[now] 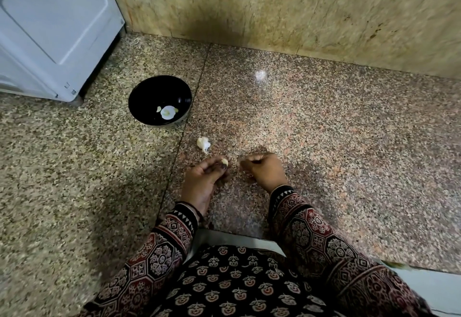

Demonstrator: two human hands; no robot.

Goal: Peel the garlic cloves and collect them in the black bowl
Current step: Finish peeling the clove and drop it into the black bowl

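Note:
My left hand (204, 182) pinches a pale garlic clove (224, 161) between thumb and fingertips, low over the granite counter. My right hand (264, 170) is curled just to its right, fingertips pinched together near a thin bit of skin; what it holds is too small to tell. A white piece of garlic bulb (203, 144) lies on the counter just beyond my left hand. The black bowl (149, 92) stands further back to the left, with a couple of pale cloves and a white patch at its bottom.
A white appliance (50, 29) stands at the back left beside the bowl. A tan stone wall (274, 4) closes the counter's far side. The counter's front edge runs just before my patterned sleeves.

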